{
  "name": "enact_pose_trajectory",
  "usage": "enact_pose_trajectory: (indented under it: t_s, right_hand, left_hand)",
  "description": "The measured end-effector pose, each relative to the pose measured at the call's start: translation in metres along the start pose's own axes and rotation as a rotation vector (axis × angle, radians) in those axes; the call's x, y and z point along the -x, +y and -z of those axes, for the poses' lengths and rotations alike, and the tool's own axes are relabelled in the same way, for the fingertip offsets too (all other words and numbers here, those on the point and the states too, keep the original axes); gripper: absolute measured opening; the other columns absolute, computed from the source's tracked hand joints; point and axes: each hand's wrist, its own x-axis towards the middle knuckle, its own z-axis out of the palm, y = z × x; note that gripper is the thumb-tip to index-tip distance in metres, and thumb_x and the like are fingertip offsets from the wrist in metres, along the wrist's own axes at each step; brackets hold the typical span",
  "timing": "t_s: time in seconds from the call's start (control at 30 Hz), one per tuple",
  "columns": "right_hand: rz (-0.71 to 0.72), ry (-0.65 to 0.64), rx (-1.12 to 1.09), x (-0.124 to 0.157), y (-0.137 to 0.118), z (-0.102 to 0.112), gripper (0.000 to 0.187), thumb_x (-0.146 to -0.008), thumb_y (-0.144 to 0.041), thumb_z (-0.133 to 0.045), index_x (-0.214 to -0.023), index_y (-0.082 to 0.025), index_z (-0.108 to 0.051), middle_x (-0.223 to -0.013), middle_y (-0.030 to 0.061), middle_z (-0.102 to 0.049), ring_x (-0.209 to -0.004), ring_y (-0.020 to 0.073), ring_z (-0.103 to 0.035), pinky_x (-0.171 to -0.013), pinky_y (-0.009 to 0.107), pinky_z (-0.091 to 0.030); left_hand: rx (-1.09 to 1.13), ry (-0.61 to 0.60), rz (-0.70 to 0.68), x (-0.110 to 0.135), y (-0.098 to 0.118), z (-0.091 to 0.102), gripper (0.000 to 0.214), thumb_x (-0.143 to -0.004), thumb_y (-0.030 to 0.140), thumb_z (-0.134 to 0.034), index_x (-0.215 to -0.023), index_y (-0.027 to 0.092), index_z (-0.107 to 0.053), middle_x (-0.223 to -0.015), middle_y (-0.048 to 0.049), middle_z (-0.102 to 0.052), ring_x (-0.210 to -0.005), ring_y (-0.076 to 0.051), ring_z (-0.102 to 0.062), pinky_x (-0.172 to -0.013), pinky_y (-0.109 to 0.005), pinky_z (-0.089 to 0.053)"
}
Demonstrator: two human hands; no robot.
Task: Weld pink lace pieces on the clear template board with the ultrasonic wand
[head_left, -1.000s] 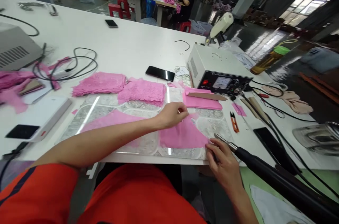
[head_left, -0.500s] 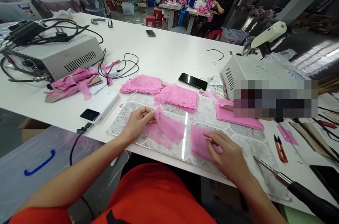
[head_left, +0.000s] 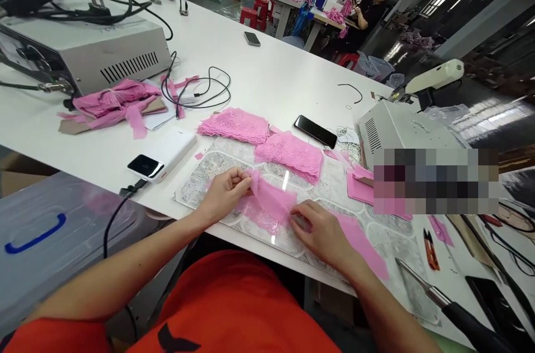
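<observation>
My left hand (head_left: 225,192) pinches the left end of a sheer pink fabric piece (head_left: 267,202) and holds it slightly off the glass work plate (head_left: 196,183). My right hand (head_left: 320,230) grips the same piece at its right end, fingers curled over it. A second pink piece (head_left: 363,244) lies on the plate under my right wrist. Two stacks of pink lace (head_left: 236,124) (head_left: 290,153) sit at the plate's far edge.
A white power bank (head_left: 163,153) lies left of the plate, a black phone (head_left: 315,131) behind it. Grey machines (head_left: 83,58) (head_left: 401,130) stand left and right. A heated cutting tool (head_left: 443,303) and orange snips (head_left: 430,241) lie at right. A person sits at a sewing table far back.
My right hand has moved left from the second pink piece onto the piece held by my left hand. The view has shifted slightly left.
</observation>
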Motion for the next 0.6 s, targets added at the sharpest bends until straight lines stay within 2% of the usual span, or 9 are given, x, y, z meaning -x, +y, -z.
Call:
enact_pose_trajectory:
  t_s: [0.1,0.17,0.3,0.37,0.43,0.5,0.6]
  right_hand:
    - [-0.008,-0.013,-0.035,-0.001,0.0,0.0,0.013,-0.086,-0.016,-0.05,-0.078,-0.02,-0.06,-0.076,0.002,-0.062,-0.063,0.0113,-0.057,-0.056,0.023,-0.045]
    - [-0.015,-0.001,-0.07,-0.004,-0.004,0.002,0.014,-0.086,-0.016,-0.049,-0.079,-0.02,-0.06,-0.076,0.0016,-0.061,-0.064,0.0107,-0.056,-0.057,0.022,-0.045]
    - [0.066,-0.079,-0.102,-0.008,-0.017,0.003,0.013,-0.085,-0.013,-0.051,-0.082,-0.02,-0.061,-0.077,0.0012,-0.063,-0.065,0.0106,-0.057,-0.058,0.022,-0.045]
    - [0.078,-0.119,-0.122,-0.008,-0.021,0.001,0.013,-0.085,-0.014,-0.051,-0.082,-0.02,-0.062,-0.077,0.0012,-0.063,-0.063,0.0102,-0.057,-0.057,0.022,-0.045]
    - [0.04,-0.096,-0.145,-0.008,-0.02,-0.003,0.014,-0.086,-0.015,-0.05,-0.083,-0.02,-0.062,-0.079,0.002,-0.064,-0.064,0.0101,-0.057,-0.057,0.022,-0.046]
    - [-0.016,-0.029,-0.144,-0.011,-0.014,-0.005,0.014,-0.086,-0.017,-0.05,-0.084,-0.02,-0.063,-0.081,0.0028,-0.065,-0.064,0.0104,-0.057,-0.058,0.023,-0.046]
    - [-0.103,0.048,-0.135,-0.019,-0.003,-0.007,0.012,-0.085,-0.02,-0.052,-0.084,-0.02,-0.065,-0.08,0.0027,-0.065,-0.061,0.011,-0.057,-0.057,0.025,-0.046]
  left_hand:
    - [-0.183,-0.005,-0.077,0.002,0.002,0.007,0.025,-0.08,0.042,-0.059,-0.078,0.017,-0.054,-0.073,0.0001,-0.061,-0.07,-0.014,-0.063,-0.07,-0.03,-0.056]
    - [-0.377,0.003,-0.165,0.006,0.004,0.015,0.023,-0.085,0.039,-0.053,-0.077,0.017,-0.053,-0.083,-0.0045,-0.066,-0.078,-0.017,-0.065,-0.069,-0.03,-0.055]
    - [-0.81,0.033,-0.389,0.016,0.004,0.035,0.018,-0.089,0.031,-0.047,-0.078,0.018,-0.054,-0.109,-0.0097,-0.067,-0.099,-0.021,-0.064,-0.083,-0.036,-0.052]
    - [-0.996,0.062,-0.489,0.021,0.002,0.044,0.018,-0.09,0.029,-0.046,-0.082,0.018,-0.057,-0.114,-0.0116,-0.065,-0.106,-0.024,-0.062,-0.09,-0.041,-0.05]
    - [-1.105,0.063,-0.584,0.024,-0.001,0.05,0.018,-0.092,0.027,-0.047,-0.089,0.017,-0.061,-0.116,-0.0129,-0.065,-0.109,-0.025,-0.061,-0.092,-0.042,-0.049]
    - [-1.143,-0.016,-0.686,0.024,-0.002,0.051,0.021,-0.094,0.024,-0.047,-0.1,0.017,-0.065,-0.123,-0.0133,-0.063,-0.113,-0.025,-0.06,-0.097,-0.043,-0.047]
    - [-1.177,-0.243,-0.774,0.02,-0.004,0.047,0.026,-0.096,0.024,-0.045,-0.111,0.019,-0.066,-0.134,-0.0113,-0.059,-0.126,-0.026,-0.053,-0.111,-0.051,-0.032]
